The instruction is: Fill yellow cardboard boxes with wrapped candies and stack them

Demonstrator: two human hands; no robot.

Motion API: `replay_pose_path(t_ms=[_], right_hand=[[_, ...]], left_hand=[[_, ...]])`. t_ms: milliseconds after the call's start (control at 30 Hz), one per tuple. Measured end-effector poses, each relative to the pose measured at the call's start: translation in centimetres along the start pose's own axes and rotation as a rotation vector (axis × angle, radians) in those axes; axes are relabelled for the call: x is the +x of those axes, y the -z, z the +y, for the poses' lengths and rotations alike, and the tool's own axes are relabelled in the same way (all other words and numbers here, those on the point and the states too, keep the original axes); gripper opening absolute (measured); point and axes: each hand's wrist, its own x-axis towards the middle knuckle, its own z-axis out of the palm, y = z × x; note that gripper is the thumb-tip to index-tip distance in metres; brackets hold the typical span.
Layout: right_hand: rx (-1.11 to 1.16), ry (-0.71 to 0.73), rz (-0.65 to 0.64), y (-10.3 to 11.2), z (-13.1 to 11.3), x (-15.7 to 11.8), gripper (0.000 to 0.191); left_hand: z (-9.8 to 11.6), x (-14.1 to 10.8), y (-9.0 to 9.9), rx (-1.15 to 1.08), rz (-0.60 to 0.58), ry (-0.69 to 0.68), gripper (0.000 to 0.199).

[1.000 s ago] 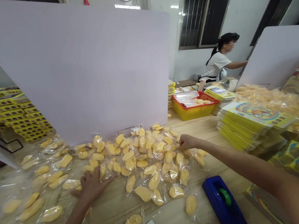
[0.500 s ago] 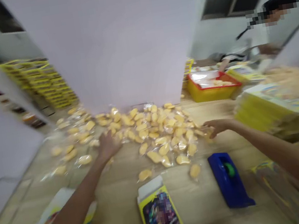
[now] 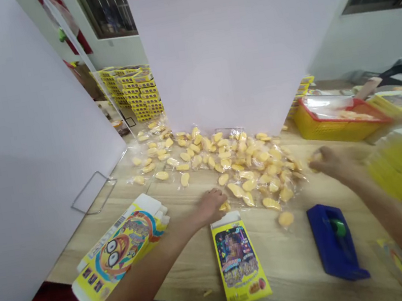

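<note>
Dozens of clear-wrapped yellow sachets (image 3: 226,161) lie strewn across the wooden table (image 3: 191,275) at twelve o'clock; the left hand (image 3: 212,206) is half-curled, fingers down at the pile's near edge, touching one sachet (image 3: 225,207), though I cannot tell whether it grips it; the right hand (image 3: 332,162), also curled, blurs at two o'clock beside the pile, its hold unclear; a flat yellow printed box (image 3: 239,262) lies just below the left hand; a blue tape dispenser (image 3: 334,241) sits at four o'clock; a hurried sweep could knock sachets against either and scatter them; slick wrappers could also slip from loose fingers.
</note>
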Motion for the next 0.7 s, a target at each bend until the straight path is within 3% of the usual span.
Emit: replay_pose_path(t_ms=[133,200,267,333,433,500,533,600,700], right_hand=[[0.116,0.244,-0.023,-1.0,-8.0,-0.6,0.028],[0.253,0.331,0.071,-1.7,-11.6,-1.6,0.027],[0.495,0.323,0.124,-2.3,-14.5,-3.1,0.027],[0.832,0.258,0.014,-2.8,-17.0,-5.3,0.03],[1.295,0.173,-0.352,-3.8,-20.0,-9.1,0.031],[1.421,0.177,-0.525,-4.7,-21.4,-11.3,0.031],[1.413,0.197,-0.542,-5.0,-21.8,-12.1,0.03],[1.282,0.249,-0.459,-5.5,-22.1,-13.1,0.028],[0.981,0.311,-0.298,-5.7,-21.5,-13.3,0.027]], left_hand=[[-0.9,0.4,1.3,-0.242,0.097,0.087,0.016],[-1.2,0.0,2.5,-0.337,0.168,0.118,0.022],[-1.1,-0.8,3.4,-0.545,0.235,0.129,0.029],[-0.3,-1.6,3.5,-0.972,0.251,0.158,0.032],[2.0,-2.1,1.9,-1.582,0.21,0.241,0.038],[3.6,-2.0,0.2,-1.627,0.333,0.266,0.041],[4.3,-1.8,-0.7,-1.59,0.45,0.264,0.041],[5.3,-1.7,-2.1,-1.48,0.664,0.269,0.041],[6.2,-1.6,-3.0,-1.374,0.783,0.264,0.039]])
